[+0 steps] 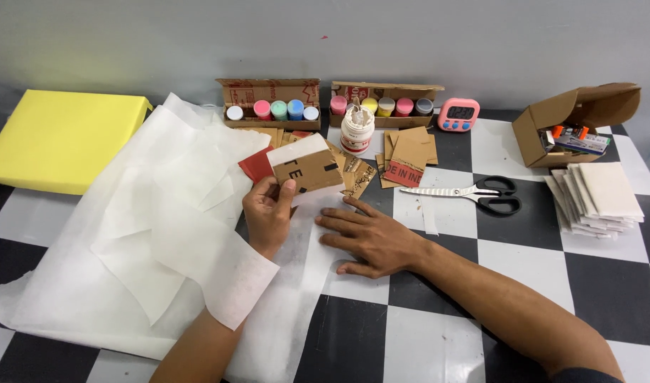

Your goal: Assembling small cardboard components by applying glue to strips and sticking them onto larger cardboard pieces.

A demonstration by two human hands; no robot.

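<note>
brown cardboard piece [307, 169] is in my left hand [267, 213]. my fingers pinch its bottom edge and hold it up just above the white paper [162, 234]. part of the piece has white paper on it at the top, and the rest is bare brown, so i think the covering is only partly done. a loose bit of white paper lies over my left wrist.

my right hand [371, 237] holds nothing. it lies flat and open, pressing down a strip of the white paper on the worktop [424, 333].

behind my piece there is a red card [255, 164] and a heap of other cardboard pieces [409, 152], all bare, so i think many are left to do. a stack of white covered pieces [600, 198] sits far off to the right, and those look finished.

the scissors [474, 193] lie near my right hand, apart from it. the glue jar [357, 130] stands by the paint pots [272, 110], and none of the pots look opened.
</note>
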